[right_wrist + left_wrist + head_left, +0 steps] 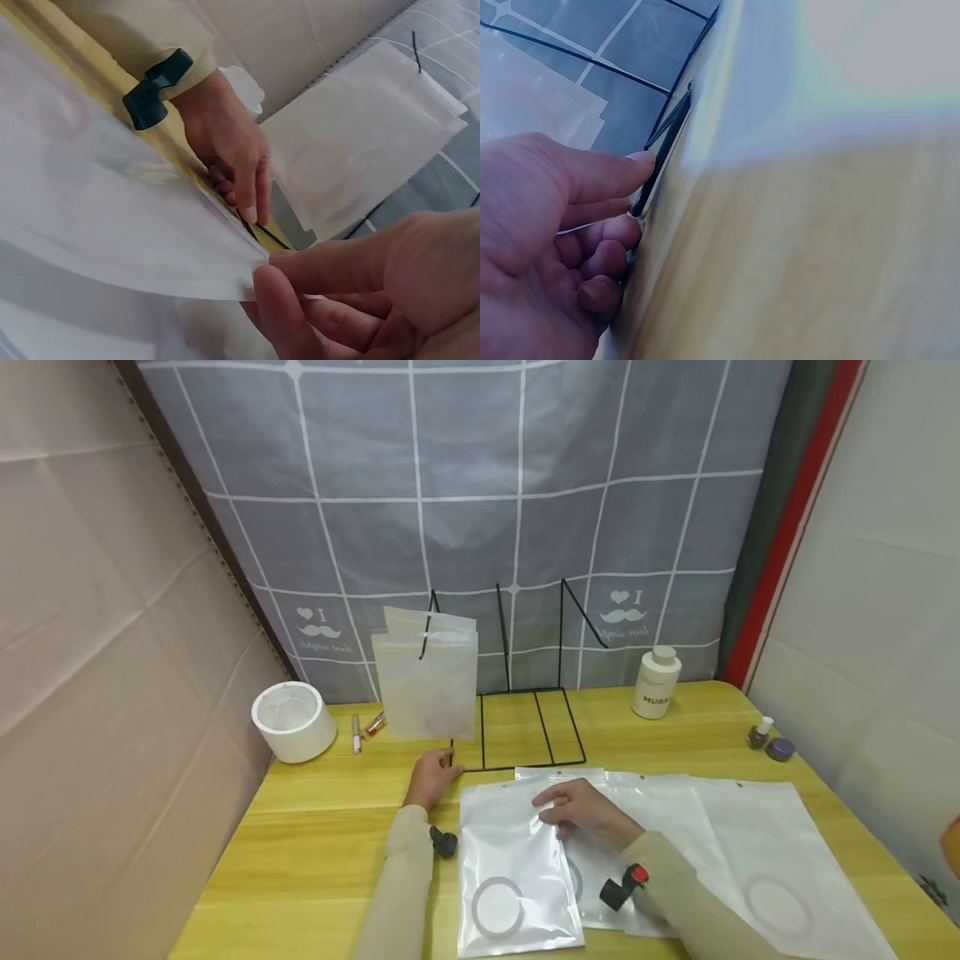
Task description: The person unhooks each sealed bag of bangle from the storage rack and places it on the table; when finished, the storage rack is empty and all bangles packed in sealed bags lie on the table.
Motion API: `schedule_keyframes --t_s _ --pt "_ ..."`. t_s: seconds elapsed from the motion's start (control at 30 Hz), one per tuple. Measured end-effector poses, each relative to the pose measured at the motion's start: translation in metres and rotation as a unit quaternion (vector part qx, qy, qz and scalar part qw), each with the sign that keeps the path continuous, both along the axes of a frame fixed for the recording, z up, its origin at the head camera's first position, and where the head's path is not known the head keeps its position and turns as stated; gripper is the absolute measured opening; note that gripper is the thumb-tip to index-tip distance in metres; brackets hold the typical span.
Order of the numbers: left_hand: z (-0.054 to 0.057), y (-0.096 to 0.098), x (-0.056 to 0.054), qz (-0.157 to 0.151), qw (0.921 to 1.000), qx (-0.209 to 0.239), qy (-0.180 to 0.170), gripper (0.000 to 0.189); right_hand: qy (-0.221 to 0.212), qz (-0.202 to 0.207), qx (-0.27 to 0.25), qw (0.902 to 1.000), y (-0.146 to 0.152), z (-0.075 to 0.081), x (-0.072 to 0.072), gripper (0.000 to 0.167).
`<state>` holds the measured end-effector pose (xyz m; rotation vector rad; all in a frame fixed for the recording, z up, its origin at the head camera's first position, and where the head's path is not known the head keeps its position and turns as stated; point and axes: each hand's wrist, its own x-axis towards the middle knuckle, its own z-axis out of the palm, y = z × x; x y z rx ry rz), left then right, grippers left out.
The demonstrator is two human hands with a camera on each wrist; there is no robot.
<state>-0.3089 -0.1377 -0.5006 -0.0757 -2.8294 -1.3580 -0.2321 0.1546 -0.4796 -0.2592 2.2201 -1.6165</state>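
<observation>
The rack [483, 731] holds bags [425, 681] on its left hook; other pouches [697, 827] lie right of my pouch [517, 852] on the table [315, 852]. My right hand [585, 810] pinches its edge near the far right corner; it reaches leftward and toward me, long axis pointing rackward. My left hand [431, 777] pinches the rack's front left corner

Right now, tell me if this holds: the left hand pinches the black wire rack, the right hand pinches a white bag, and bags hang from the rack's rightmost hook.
Wrong on the hook: the head view shows the hanging bags on the leftmost hook, not the rightmost, of the black wire rack. The left hand does pinch that rack, and the right hand a white bag.
</observation>
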Motion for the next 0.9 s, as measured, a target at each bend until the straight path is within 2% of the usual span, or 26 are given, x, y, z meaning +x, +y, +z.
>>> schedule_keyframes --t_s 0.2,0.4,0.5,0.7,0.8,0.9 --pt "-0.002 0.001 -0.003 0.009 0.9998 -0.016 0.005 0.048 0.047 -0.029 0.059 0.9968 -0.027 -0.012 -0.002 0.025" --pt "-0.003 0.001 -0.002 0.012 0.9999 -0.011 -0.001 0.048 0.118 -0.046 0.137 0.9825 -0.037 -0.016 -0.001 0.022" --pt "-0.002 0.001 -0.001 0.015 0.9998 -0.011 -0.007 0.048 0.132 -0.042 0.146 0.9795 -0.038 -0.017 -0.002 0.022" --pt "-0.001 0.0 -0.001 0.023 0.9995 -0.016 -0.011 0.048 0.131 -0.042 0.141 0.9805 -0.031 -0.017 -0.009 0.021" --pt "-0.002 0.0 -0.002 0.021 0.9997 -0.01 -0.007 0.047 0.115 -0.078 0.124 0.9825 -0.016 -0.014 -0.019 0.018" --pt "-0.006 0.001 -0.001 0.014 0.9999 -0.004 -0.002 0.047 0.11 -0.145 0.11 0.9771 0.012 -0.007 -0.034 0.024"
